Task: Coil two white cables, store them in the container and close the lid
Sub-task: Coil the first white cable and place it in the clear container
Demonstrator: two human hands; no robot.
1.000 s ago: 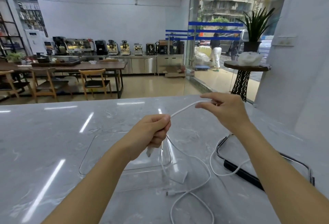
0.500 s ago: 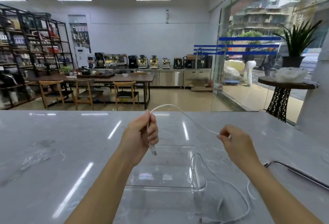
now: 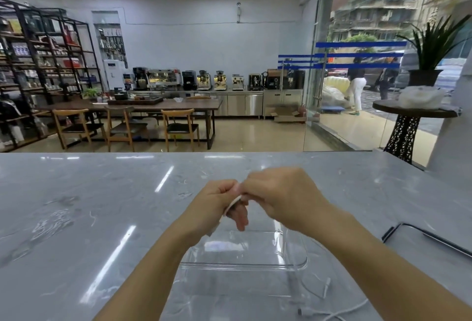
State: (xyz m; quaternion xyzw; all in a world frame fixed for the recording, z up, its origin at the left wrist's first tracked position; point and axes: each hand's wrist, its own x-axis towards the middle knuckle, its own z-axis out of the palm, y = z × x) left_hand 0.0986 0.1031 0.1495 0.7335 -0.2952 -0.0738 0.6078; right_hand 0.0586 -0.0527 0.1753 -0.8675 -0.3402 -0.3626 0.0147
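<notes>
Both my hands are up together over the counter [image 3: 76, 205]. My left hand [image 3: 217, 203] is curled around a white cable [image 3: 233, 203], a short stretch of it showing between the knuckles. My right hand [image 3: 278, 193] is pressed against the left, fingers tucked in at the same cable, though I can't tell how firmly they pinch it. Right below, the clear container [image 3: 293, 264] sits open on the marble. More white cable lies loose on the counter near the container's right corner, a plug end [image 3: 302, 311] showing. Farther right, a dark-rimmed lid [image 3: 429, 237] lies flat.
</notes>
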